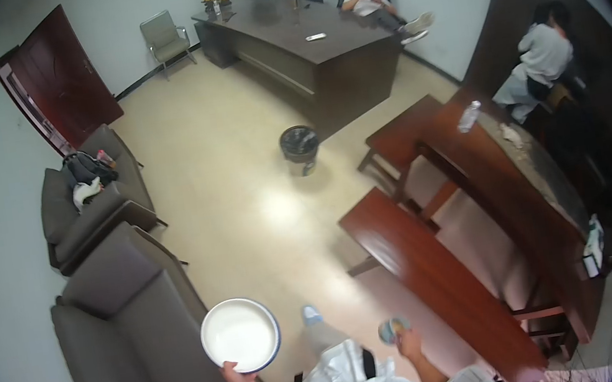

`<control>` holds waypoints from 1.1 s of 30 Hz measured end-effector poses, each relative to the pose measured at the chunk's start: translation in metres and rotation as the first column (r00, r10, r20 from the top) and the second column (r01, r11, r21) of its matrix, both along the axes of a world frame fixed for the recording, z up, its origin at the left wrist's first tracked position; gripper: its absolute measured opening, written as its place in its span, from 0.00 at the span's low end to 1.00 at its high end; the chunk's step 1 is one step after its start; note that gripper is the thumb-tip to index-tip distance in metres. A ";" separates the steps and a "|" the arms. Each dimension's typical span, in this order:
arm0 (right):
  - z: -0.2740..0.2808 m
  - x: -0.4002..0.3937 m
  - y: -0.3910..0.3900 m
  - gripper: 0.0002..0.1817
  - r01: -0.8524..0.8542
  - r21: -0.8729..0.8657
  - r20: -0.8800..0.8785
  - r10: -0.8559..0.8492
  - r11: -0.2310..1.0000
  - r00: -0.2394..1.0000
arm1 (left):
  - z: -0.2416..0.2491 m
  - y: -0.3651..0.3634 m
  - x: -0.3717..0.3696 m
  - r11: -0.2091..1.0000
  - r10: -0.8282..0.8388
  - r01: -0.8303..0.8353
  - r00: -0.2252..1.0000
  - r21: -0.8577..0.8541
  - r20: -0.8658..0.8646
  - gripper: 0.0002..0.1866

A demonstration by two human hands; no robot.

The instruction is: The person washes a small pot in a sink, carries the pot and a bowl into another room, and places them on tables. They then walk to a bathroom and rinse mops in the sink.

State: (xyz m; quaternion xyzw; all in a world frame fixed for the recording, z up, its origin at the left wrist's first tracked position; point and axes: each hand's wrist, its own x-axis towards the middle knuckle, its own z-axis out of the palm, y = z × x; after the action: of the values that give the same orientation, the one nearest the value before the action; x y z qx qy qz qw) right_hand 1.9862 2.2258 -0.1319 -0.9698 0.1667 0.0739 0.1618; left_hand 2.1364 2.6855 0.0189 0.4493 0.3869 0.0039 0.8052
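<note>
Left hand [232,377], fingers clenched on rim of white round bowl with blue edge [241,335], lower left of frame. Right hand [407,340], lower center, fingers grasping small round bluish-green object [391,330], blurred.

Two grey sofas [121,339] [93,192], two other people [370,1] [544,51], one white basin [240,333], one small round item [391,330], one waste bin [299,148], one dark desk [348,38], one long table [490,178], one long bench [441,274], one backpack [83,167], one metal-framed chair [165,38], one red-brown door [67,75]
</note>
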 end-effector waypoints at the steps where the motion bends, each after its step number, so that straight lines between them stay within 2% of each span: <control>1: -0.001 0.063 0.011 0.12 -0.061 0.064 0.052 0.057 0.996 0.997 | 0.000 0.007 0.033 0.999 0.034 -0.034 0.999 0.016 -0.015 0.32; 3: 0.047 0.215 0.017 0.11 -0.155 0.129 0.144 0.136 0.980 0.980 | 0.029 0.004 0.106 0.996 0.088 -0.087 0.995 0.028 -0.045 0.32; 5: 0.107 0.354 0.034 0.12 -0.283 0.143 0.308 0.229 0.948 0.923 | 0.008 0.030 0.171 0.999 0.011 -0.011 1.000 -0.033 -0.001 0.29; 7: 0.137 0.482 0.054 0.11 -0.348 0.191 0.437 0.238 0.918 0.867 | 0.010 0.035 0.253 0.992 0.126 -0.126 0.992 -0.006 -0.024 0.27; 8: 0.152 0.537 0.062 0.11 -0.343 0.181 0.439 0.237 0.922 0.867 | 0.001 0.035 0.295 0.970 0.242 -0.242 0.970 -0.011 -0.012 0.26; 9: 0.167 0.591 0.069 0.10 -0.385 0.149 0.490 0.270 0.911 0.829 | -0.014 0.043 0.333 0.972 0.234 -0.234 0.972 -0.022 -0.012 0.26; 10: 0.175 0.634 0.073 0.10 -0.421 0.123 0.536 0.297 0.899 0.790 | -0.030 0.056 0.366 0.985 0.164 -0.165 0.986 -0.043 -0.024 0.26; 12: 0.188 0.716 0.085 0.09 -0.410 0.106 0.534 0.296 0.906 0.792 | -0.055 0.077 0.446 0.999 0.037 -0.040 0.995 -0.033 -0.088 0.26; 13: 0.195 0.763 0.088 0.09 -0.417 0.085 0.538 0.311 0.905 0.784 | -0.043 0.069 0.506 0.999 0.020 -0.023 0.996 -0.045 -0.083 0.26; 15: 0.206 0.839 0.097 0.10 -0.384 0.041 0.553 0.299 0.923 0.777 | -0.017 0.047 0.612 0.998 0.061 -0.061 0.992 0.005 -0.109 0.28; 16: 0.214 0.870 0.098 0.10 -0.393 0.001 0.543 0.329 0.920 0.773 | -0.041 0.046 0.665 0.977 0.181 -0.185 0.982 -0.104 -0.046 0.29; 17: 0.224 0.885 0.094 0.11 -0.405 -0.032 0.526 0.360 0.914 0.770 | -0.057 0.047 0.696 0.996 0.013 -0.011 1.000 -0.088 0.026 0.29; 18: 0.232 0.916 0.093 0.11 -0.379 -0.037 0.510 0.344 0.925 0.789 | -0.053 0.042 0.747 0.989 -0.076 0.072 0.997 -0.133 -0.029 0.30; 20: 0.241 0.972 0.083 0.10 -0.324 -0.073 0.493 0.317 0.943 0.810 | -0.028 0.036 0.849 0.969 -0.209 0.197 0.976 -0.149 -0.069 0.30; 23: 0.250 1.077 0.055 0.08 -0.233 -0.143 0.506 0.273 0.962 0.818 | -0.007 -0.011 0.999 0.975 -0.223 0.222 0.975 -0.028 -0.005 0.31; 25: 0.242 1.129 0.028 0.08 -0.197 -0.223 0.504 0.285 0.955 0.815 | -0.018 -0.032 1.068 0.941 -0.288 0.305 0.949 -0.145 0.130 0.31; 27: 0.232 1.207 0.000 0.08 -0.178 -0.208 0.538 0.265 0.962 0.800 | -0.017 -0.056 1.151 0.933 -0.336 0.345 0.937 -0.103 0.095 0.31; 29: 0.217 1.282 -0.030 0.09 -0.188 -0.301 0.567 0.335 0.935 0.752 | -0.002 -0.086 1.224 0.920 -0.383 0.385 0.923 -0.074 0.051 0.30; 30: 0.209 1.319 -0.043 0.09 -0.186 -0.265 0.565 0.309 0.946 0.765 | -0.005 -0.094 1.260 0.896 -0.432 0.439 0.897 -0.070 0.090 0.30; 33: 0.195 1.439 -0.084 0.10 -0.176 -0.247 0.591 0.292 0.953 0.752 | 0.002 -0.117 1.351 0.884 -0.468 0.467 0.884 -0.024 -0.024 0.33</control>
State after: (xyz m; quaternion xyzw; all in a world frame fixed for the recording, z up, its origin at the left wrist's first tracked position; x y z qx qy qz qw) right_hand 3.4249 2.1419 0.0631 -0.9632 -0.0133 -0.2445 0.1109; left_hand 3.4875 2.5680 0.0208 0.5220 0.2789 -0.2002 0.7808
